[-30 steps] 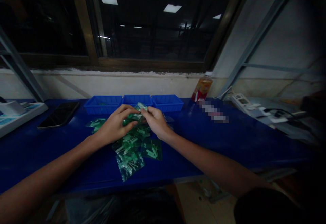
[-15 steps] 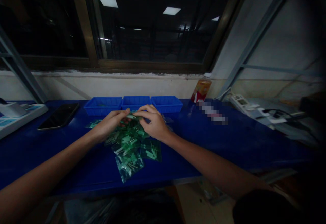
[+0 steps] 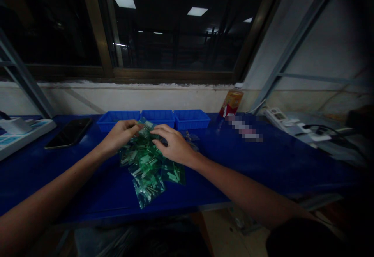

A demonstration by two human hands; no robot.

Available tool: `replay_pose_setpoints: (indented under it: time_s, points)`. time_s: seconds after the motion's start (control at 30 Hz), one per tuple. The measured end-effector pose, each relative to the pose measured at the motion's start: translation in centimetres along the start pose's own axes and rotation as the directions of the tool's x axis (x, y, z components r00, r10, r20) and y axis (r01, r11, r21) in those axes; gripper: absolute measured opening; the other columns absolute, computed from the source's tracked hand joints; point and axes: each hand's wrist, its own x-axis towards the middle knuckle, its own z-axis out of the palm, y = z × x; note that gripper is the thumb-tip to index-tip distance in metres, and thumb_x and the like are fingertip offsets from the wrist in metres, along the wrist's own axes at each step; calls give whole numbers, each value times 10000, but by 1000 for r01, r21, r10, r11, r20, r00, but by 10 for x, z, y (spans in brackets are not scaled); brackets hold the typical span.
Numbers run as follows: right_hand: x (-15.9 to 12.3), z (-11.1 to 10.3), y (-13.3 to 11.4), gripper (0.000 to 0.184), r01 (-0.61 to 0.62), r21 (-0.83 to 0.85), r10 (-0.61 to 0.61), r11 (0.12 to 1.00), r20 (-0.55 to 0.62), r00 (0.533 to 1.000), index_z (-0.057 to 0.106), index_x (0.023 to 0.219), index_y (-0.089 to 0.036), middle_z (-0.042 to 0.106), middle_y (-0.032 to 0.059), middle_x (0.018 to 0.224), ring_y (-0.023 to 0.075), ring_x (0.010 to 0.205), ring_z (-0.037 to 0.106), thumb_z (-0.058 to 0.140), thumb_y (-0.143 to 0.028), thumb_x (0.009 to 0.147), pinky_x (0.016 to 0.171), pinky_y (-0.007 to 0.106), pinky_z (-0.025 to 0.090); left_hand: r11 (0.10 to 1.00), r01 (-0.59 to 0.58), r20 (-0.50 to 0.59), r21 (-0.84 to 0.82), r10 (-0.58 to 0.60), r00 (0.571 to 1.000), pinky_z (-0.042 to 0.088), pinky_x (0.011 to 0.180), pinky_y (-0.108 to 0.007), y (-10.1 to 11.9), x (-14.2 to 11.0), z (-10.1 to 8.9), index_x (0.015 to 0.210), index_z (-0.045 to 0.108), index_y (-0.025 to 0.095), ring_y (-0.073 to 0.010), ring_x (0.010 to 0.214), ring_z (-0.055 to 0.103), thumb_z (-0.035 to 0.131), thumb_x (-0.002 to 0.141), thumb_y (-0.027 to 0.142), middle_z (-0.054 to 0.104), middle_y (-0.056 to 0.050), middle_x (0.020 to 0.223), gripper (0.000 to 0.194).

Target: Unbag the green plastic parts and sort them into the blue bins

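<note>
My left hand (image 3: pixel 120 135) has its thumb and fingers closed on the left edge of a small clear plastic bag (image 3: pixel 147 124) with pale pieces inside. My right hand (image 3: pixel 172 144) is at the bag's right side, thumb apart from the outstretched fingers, fingertips against or just over the bag. Below both hands lies a heap of green-tinted plastic bags (image 3: pixel 147 162) holding pale strips and thin pins. One bag (image 3: pixel 149 190) sticks out at the heap's front, and another bag (image 3: pixel 174 172) lies at its right. My hands partly cover the heap's back.
Three blue bins stand in a row behind the heap: left bin (image 3: pixel 109 121), middle bin (image 3: pixel 168 116), right bin (image 3: pixel 193 120). A phone (image 3: pixel 69 133) and a power strip (image 3: pixel 27 134) lie left. A drink bottle (image 3: pixel 232 103) stands back right, with another power strip (image 3: pixel 295 126) farther right.
My hands came together over the heap at a small bag, then drew slightly apart. The left has moved left with the bag's edge; the right hand's thumb and fingers have spread.
</note>
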Motion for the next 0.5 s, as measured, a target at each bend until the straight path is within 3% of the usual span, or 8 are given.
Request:
replay_pose_setpoints:
  time_s: [0.1, 0.27, 0.37, 0.5]
  points:
    - [-2, 2, 0, 297, -37, -36, 40, 999, 59, 997, 558, 1084, -185, 538, 71, 1099, 169, 998, 520, 453, -265, 818, 894, 315, 408, 990, -24, -230, 137, 55, 972, 343, 524, -200, -3, 7, -23, 702, 583, 132, -108, 539, 482, 516, 740, 391, 522, 25, 567, 270]
    - [-5, 5, 3, 313, -57, -87, 68, 995, 138, 988, 567, 1066, -172, 528, 74, 1051, 171, 957, 523, 449, -338, 827, 879, 308, 407, 946, 57, -547, 320, 135, 826, 379, 519, -188, -10, 13, -65, 897, 611, 112, -124, 558, 553, 506, 753, 387, 572, 4, 608, 328]
    - [-5, 6, 5, 307, -57, -101, 73, 993, 160, 984, 578, 1048, -178, 531, 73, 1028, 172, 955, 517, 447, -347, 828, 885, 301, 399, 908, 136, -613, 397, 152, 776, 428, 577, -209, -19, 17, -76, 953, 610, 120, -143, 590, 596, 520, 747, 379, 610, -16, 638, 343]
    - [-5, 7, 6, 306, -48, -109, 67, 993, 174, 982, 583, 1040, -180, 538, 73, 1004, 172, 958, 511, 440, -355, 833, 887, 297, 393, 857, 141, -571, 496, 200, 796, 458, 645, -232, -31, 23, -77, 973, 592, 116, -147, 637, 622, 520, 758, 355, 657, -53, 783, 330]
